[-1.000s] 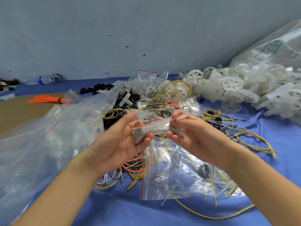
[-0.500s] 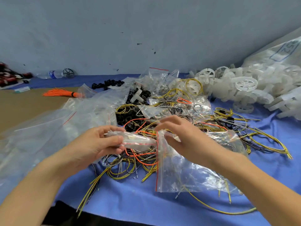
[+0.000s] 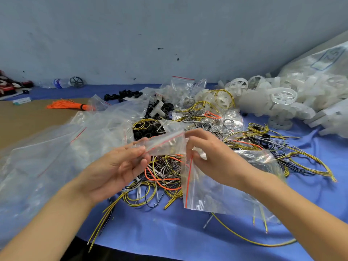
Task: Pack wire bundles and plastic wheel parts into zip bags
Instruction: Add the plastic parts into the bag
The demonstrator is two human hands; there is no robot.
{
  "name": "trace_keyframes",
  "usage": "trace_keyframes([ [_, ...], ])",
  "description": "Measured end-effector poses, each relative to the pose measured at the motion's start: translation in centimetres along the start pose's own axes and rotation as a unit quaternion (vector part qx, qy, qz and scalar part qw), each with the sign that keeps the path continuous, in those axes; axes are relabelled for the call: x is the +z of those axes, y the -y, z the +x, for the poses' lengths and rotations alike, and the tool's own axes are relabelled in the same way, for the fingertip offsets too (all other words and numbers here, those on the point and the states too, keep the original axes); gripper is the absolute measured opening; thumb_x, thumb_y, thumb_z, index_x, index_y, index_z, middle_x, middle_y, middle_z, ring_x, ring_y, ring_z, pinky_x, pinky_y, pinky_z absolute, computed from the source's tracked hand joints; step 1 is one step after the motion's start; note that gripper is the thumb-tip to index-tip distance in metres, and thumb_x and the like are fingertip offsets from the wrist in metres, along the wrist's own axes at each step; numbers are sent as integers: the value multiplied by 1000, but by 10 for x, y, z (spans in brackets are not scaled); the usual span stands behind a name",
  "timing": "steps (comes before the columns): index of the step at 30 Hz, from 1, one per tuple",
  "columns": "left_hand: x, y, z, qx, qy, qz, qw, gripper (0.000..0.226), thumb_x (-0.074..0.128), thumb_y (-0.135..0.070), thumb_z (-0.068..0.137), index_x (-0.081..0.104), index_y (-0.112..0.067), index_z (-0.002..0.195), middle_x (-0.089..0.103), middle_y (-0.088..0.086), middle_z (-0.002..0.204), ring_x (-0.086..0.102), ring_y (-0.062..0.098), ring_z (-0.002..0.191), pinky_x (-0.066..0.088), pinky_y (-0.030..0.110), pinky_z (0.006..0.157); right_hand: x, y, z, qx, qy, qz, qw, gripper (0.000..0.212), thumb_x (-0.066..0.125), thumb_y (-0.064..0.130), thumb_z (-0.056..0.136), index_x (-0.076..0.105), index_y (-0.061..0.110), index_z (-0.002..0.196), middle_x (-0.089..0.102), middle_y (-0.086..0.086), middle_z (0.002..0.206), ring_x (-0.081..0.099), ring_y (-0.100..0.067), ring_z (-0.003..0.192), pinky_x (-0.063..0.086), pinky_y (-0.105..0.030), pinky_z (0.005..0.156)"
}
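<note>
Blue cloth (image 3: 169, 228) covers table under grey wall. Nearest: left hand (image 3: 114, 168) and right hand (image 3: 212, 159) each pinch one end of small zip bag (image 3: 165, 144), held above wire tangle (image 3: 162, 176). Bag looks light, limp, slippery; best gripped along red seal strip. Farther: white plastic wheels (image 3: 282, 98), stiff, light.

Hidden, cropped and unresolved regions, head view.
The small zip bag (image 3: 165, 145) is motion-blurred, so its contents cannot be read; the right hand (image 3: 212, 157) covers one end of it. Both forearms run off the lower edge. The large bag of wheel parts (image 3: 318, 72) is cut by the right edge, its blue marking illegible. Dark items (image 3: 9, 84) at the table's far left corner are cropped and unidentifiable.
</note>
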State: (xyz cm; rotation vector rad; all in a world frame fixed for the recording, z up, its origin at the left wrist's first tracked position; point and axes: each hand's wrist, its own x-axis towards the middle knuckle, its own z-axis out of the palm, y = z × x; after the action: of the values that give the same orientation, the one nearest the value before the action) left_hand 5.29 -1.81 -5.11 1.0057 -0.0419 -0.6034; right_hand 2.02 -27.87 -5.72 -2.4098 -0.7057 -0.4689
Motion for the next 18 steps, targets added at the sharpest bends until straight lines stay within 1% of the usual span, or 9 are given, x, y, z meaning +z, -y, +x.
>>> trace_keyframes([
  [1, 2, 5, 4, -8, 0, -23, 1000, 29, 70, -2, 73, 74, -6, 102, 70, 9, 88, 68, 13, 71, 57, 19, 61, -2, -1, 0, 9, -21, 31, 999, 32, 57, -3, 87, 53, 29, 86, 52, 0, 127, 51, -14, 119, 38, -21, 96],
  [2, 4, 10, 7, -20, 3, -32, 999, 28, 70, -1, 74, 74, -4, 101, 71, 10, 88, 68, 13, 71, 57, 19, 60, -4, -2, -1, 18, -41, 53, 998, 34, 57, -3, 87, 50, 30, 86, 53, 1, 125, 52, -11, 117, 39, -20, 96],
  [4, 8, 19, 9, -45, 15, -13, 999, 25, 70, 1, 77, 76, -3, 101, 70, 11, 87, 68, 15, 71, 58, 21, 62, -7, -4, -2, 39, -74, 81, 993, 34, 56, -5, 87, 50, 29, 85, 53, 2, 122, 53, -10, 116, 44, -29, 96],
  [6, 11, 25, 10, -57, 22, 46, 997, 31, 72, 0, 79, 71, -1, 110, 68, 15, 85, 69, 18, 73, 59, 23, 64, -11, -7, -3, 54, -98, 98, 989, 33, 54, -5, 86, 52, 28, 84, 54, 3, 118, 54, -8, 116, 47, -36, 95],
  [9, 18, 31, 11, -31, -10, 163, 986, 42, 75, -4, 71, 65, -3, 112, 67, 19, 81, 69, 23, 70, 58, 24, 62, -17, -5, -4, 38, -92, 81, 992, 32, 54, -3, 84, 52, 29, 84, 55, 4, 116, 54, -5, 112, 46, -29, 94],
  [11, 26, 32, 11, -6, -2, 201, 980, 38, 73, -6, 69, 68, -4, 107, 67, 20, 79, 69, 24, 68, 58, 24, 62, -18, -2, -4, 6, -71, 41, 997, 31, 57, -1, 85, 54, 29, 85, 56, 1, 117, 56, -10, 109, 45, -28, 92],
  [12, 29, 32, 11, 1, 11, 199, 980, 35, 73, -6, 71, 69, -4, 107, 67, 20, 80, 69, 24, 69, 58, 25, 63, -17, 0, -4, -8, -59, 20, 998, 29, 59, -1, 85, 57, 27, 85, 56, 0, 116, 57, -14, 108, 46, -31, 90],
  [15, 42, 33, 13, -10, 72, 188, 979, 27, 68, -10, 84, 71, -5, 111, 70, 17, 96, 70, 23, 86, 57, 24, 73, -14, 8, -2, -36, -28, -21, 999, 16, 59, 4, 86, 63, 20, 88, 58, -3, 116, 59, -24, 103, 47, -42, 86],
  [18, 56, 42, 17, -57, 145, 185, 970, 24, 61, -9, 91, 70, -2, 112, 68, 17, 117, 66, 27, 109, 55, 31, 88, -12, 13, -1, -39, -13, -29, 999, 14, 58, 8, 87, 64, 21, 89, 58, -2, 118, 58, -24, 106, 46, -46, 87],
])
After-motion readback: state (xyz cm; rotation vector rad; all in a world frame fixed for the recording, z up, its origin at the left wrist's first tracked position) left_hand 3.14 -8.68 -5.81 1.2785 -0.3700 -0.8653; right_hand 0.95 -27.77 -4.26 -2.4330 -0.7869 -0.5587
